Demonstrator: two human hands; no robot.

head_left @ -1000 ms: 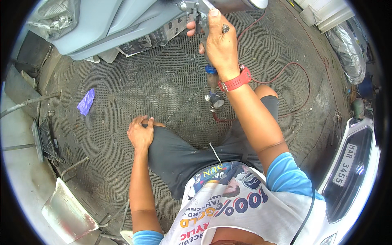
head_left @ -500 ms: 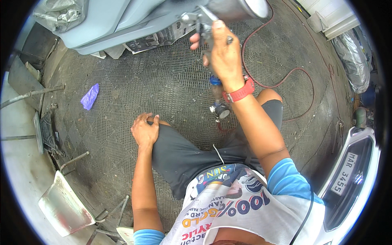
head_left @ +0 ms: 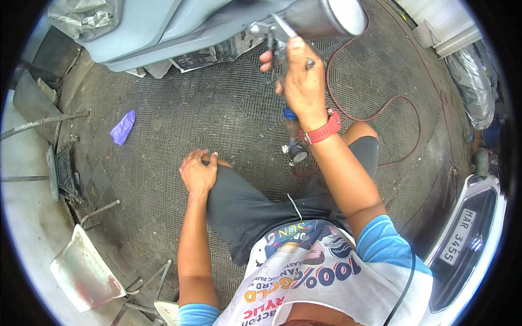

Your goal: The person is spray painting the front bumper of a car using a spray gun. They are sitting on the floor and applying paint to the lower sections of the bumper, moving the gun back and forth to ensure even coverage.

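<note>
My right hand [head_left: 305,81] is wrapped around the grip of a metal spray gun [head_left: 321,19] with a large cup on top. The gun points left, close to the lower edge of a grey-blue car body panel [head_left: 179,24]. Below the grip, an air filter with a blue collar and a round gauge [head_left: 295,130] hangs on the air line; part of it is behind my wrist. My left hand [head_left: 198,171] rests on my left knee, holding nothing, its fingers draped loosely over it.
Printed paper [head_left: 217,54] lies under the panel. A dark red air hose [head_left: 399,98] curls over the textured floor mat. A purple plastic scrap [head_left: 123,127] lies at left, near metal bars and a scuffed white seat [head_left: 87,269]. A white car front [head_left: 467,233] stands at right.
My right hand and the spray gun have moved a little nearer to me and slightly right. More of the cup now shows. My left hand stays on the knee.
</note>
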